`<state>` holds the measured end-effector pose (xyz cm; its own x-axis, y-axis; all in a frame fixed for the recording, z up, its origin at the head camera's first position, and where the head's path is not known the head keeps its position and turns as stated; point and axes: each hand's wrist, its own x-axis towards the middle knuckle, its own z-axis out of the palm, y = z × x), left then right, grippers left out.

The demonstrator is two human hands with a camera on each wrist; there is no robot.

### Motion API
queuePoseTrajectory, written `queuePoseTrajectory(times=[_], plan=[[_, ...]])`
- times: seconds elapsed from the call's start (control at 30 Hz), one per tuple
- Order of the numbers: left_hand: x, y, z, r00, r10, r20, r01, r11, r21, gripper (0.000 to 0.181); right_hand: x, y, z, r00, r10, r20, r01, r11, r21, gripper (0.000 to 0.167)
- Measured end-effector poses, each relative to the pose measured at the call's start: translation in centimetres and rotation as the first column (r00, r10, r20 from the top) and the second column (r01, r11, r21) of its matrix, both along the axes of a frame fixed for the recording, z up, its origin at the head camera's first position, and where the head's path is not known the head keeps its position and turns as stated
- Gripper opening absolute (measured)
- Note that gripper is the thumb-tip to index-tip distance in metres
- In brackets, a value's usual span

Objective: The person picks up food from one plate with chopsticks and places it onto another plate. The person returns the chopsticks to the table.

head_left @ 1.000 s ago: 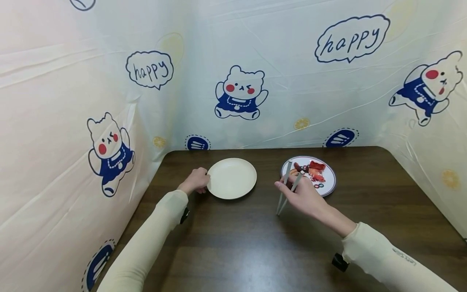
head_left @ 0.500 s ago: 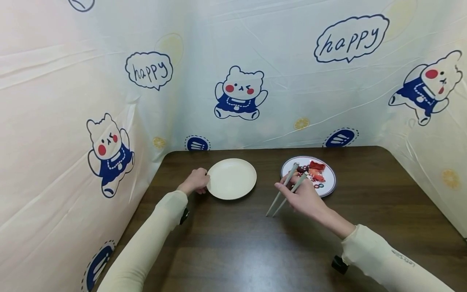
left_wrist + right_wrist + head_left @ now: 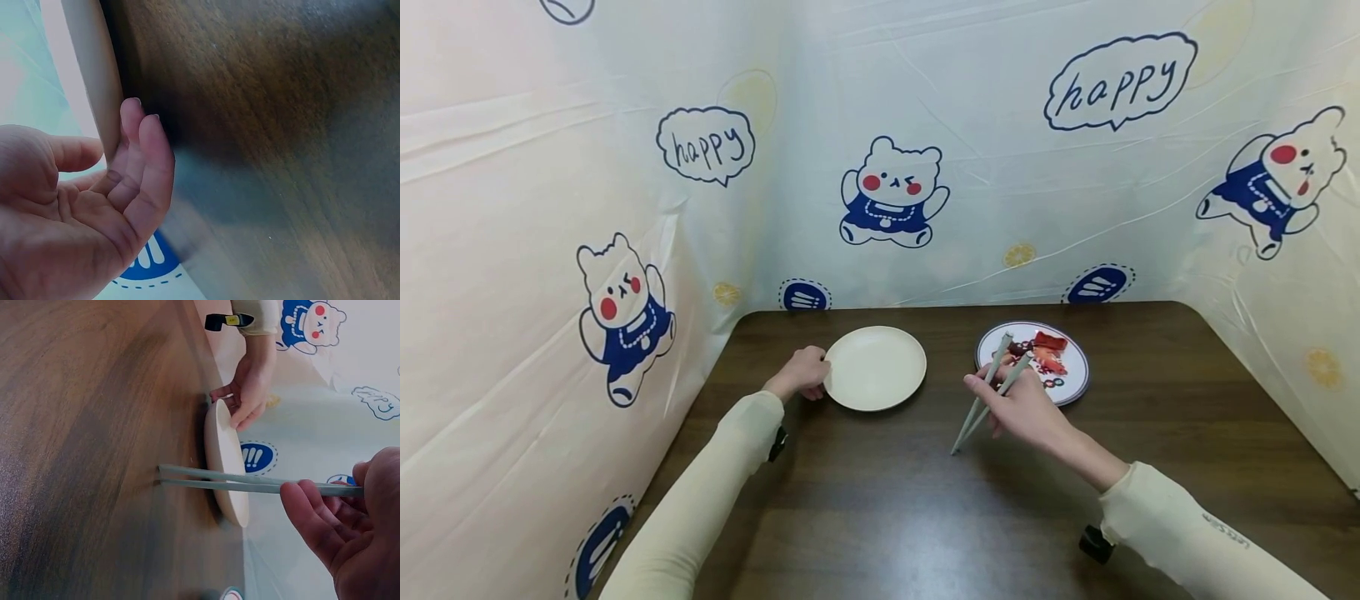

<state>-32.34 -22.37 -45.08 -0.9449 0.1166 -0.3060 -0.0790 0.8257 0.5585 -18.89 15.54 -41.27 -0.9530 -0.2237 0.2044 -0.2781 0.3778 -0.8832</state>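
Observation:
The cream plate [image 3: 876, 368] lies flat on the table. At its left rim my left hand [image 3: 803, 372] pinches the edge; the left wrist view shows the thumb on one face of the plate [image 3: 97, 75] and curled fingers on the other. My right hand [image 3: 1028, 408] grips a pair of pale grey-green chopsticks [image 3: 997, 354]. Their tips point down and toward me, close together, near the tabletop in front of the right-hand plate. That blue-rimmed white plate [image 3: 1078, 379] carries several food-like pieces [image 3: 1049, 360], red, orange and dark, partly hidden by my hand and the chopsticks.
The dark wooden table [image 3: 865, 500] has rounded far corners. A pale printed curtain [image 3: 985, 208] hangs close along its back and both sides. Black bands with small devices [image 3: 1096, 543] sit at both wrists.
The chopstick tips have swung left, spread apart, then come together again slightly nearer to me. My left hand and both plates have kept their places.

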Motion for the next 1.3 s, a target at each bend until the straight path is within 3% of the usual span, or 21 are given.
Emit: queuePoseTrajectory(times=[0.23,0.53,0.77,0.93,1.03,1.3], plan=[[-0.1,-0.3,0.0,0.999,0.017,0.044,-0.021,0.997,0.079,0.028,-0.2,0.5,0.2,0.998,0.018,0.067,-0.014,0.998,-0.056,0.029],[-0.1,-0.7,0.1,0.991,0.027,0.133,-0.055,0.975,0.214,0.031,-0.8,1.3,0.4,0.994,0.064,0.092,-0.042,0.974,-0.221,0.035],[-0.2,-1.5,0.2,0.969,0.032,0.246,-0.127,0.916,0.38,0.046,-1.5,2.5,0.5,0.994,0.07,0.082,-0.034,0.925,-0.379,0.036],[-0.3,-2.3,-0.2,0.948,0.044,0.317,-0.189,0.875,0.446,0.05,-2.2,3.5,0.5,0.995,0.081,0.05,-0.05,0.895,-0.444,0.032],[-0.3,-2.7,-0.4,0.942,0.035,0.334,-0.202,0.853,0.481,0.051,-2.5,4.1,0.4,0.997,0.068,0.041,-0.041,0.881,-0.471,0.031],[-0.3,-3.2,-0.3,0.934,-0.005,0.357,-0.205,0.81,0.549,0.054,-2.9,5.2,0.9,0.996,0.034,0.087,0.023,0.815,-0.579,0.027]])
